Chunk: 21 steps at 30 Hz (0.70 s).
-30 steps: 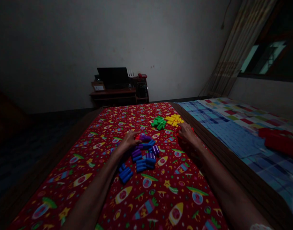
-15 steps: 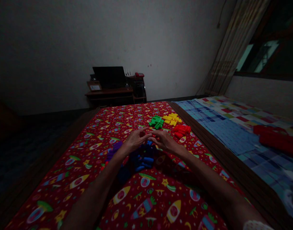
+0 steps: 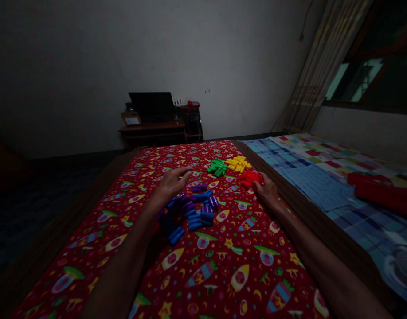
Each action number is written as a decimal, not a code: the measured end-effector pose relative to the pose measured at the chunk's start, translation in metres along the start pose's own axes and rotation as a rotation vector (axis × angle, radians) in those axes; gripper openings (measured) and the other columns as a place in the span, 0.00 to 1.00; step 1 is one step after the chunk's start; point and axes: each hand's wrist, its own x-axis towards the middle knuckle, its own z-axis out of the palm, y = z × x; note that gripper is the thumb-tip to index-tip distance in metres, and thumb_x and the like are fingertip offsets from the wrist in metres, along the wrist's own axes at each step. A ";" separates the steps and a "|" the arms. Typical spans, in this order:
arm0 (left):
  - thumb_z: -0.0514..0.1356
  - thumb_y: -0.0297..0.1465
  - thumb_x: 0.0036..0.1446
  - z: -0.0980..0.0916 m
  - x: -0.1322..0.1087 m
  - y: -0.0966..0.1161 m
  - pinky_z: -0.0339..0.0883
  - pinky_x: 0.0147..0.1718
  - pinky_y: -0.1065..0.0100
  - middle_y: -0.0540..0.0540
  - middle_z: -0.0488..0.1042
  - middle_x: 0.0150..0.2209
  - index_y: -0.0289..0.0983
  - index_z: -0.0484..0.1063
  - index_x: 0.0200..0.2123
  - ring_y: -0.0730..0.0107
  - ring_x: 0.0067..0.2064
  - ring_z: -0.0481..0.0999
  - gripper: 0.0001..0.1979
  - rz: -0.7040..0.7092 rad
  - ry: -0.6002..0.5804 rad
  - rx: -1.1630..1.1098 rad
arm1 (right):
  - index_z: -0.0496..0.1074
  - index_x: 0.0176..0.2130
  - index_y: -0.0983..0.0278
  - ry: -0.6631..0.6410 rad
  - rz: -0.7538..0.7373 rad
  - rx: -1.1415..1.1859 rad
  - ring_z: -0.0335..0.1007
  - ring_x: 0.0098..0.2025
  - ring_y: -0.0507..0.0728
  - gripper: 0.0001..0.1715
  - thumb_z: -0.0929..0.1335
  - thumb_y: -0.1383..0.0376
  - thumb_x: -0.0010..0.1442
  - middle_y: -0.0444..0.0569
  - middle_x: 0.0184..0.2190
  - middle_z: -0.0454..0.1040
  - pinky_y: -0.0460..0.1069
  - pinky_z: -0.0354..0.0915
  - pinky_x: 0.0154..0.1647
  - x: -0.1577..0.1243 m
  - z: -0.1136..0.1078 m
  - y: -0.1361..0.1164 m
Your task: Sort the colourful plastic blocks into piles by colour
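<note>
My left hand (image 3: 172,182) hovers over the red patterned cloth (image 3: 203,266), fingers stretched out and apart, just beyond a mixed heap of blue and purple plastic pegs (image 3: 193,210). My right hand (image 3: 266,191) rests at the near edge of a small pile of red pegs (image 3: 250,177); its fingers curl down by them, and the dim light hides whether they hold one. Farther back lie a green peg pile (image 3: 217,167) and a yellow peg pile (image 3: 238,163).
A bed with a blue checked sheet (image 3: 316,177) runs along the right, with a red object (image 3: 383,192) on it. A low desk with a dark laptop (image 3: 153,108) stands by the far wall. Curtain and window are at the upper right.
Both hands were together over the blue and purple pegs half a second ago. The left hand has since moved forward and left; the right hand has swung right to the red pile.
</note>
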 end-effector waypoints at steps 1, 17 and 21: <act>0.53 0.40 0.57 -0.002 -0.003 0.001 0.70 0.44 0.64 0.43 0.80 0.44 0.38 0.79 0.43 0.59 0.44 0.78 0.19 0.006 0.001 0.009 | 0.67 0.56 0.70 -0.022 0.004 -0.020 0.73 0.43 0.63 0.28 0.63 0.59 0.59 0.61 0.44 0.77 0.56 0.66 0.44 -0.003 0.002 0.002; 0.41 0.46 0.61 0.006 -0.092 -0.103 0.50 0.64 0.55 0.34 0.62 0.63 0.31 0.62 0.60 0.57 0.65 0.58 0.33 -0.289 0.059 0.045 | 0.68 0.56 0.65 -0.300 -0.265 0.366 0.68 0.55 0.60 0.26 0.57 0.56 0.67 0.58 0.52 0.72 0.57 0.63 0.55 -0.026 0.037 -0.106; 0.41 0.45 0.62 0.021 -0.084 -0.103 0.50 0.64 0.55 0.37 0.62 0.63 0.34 0.63 0.60 0.60 0.66 0.57 0.31 -0.310 0.082 -0.070 | 0.69 0.54 0.61 -0.335 -0.231 0.413 0.66 0.55 0.58 0.28 0.52 0.53 0.68 0.54 0.50 0.73 0.56 0.60 0.58 -0.020 0.078 -0.136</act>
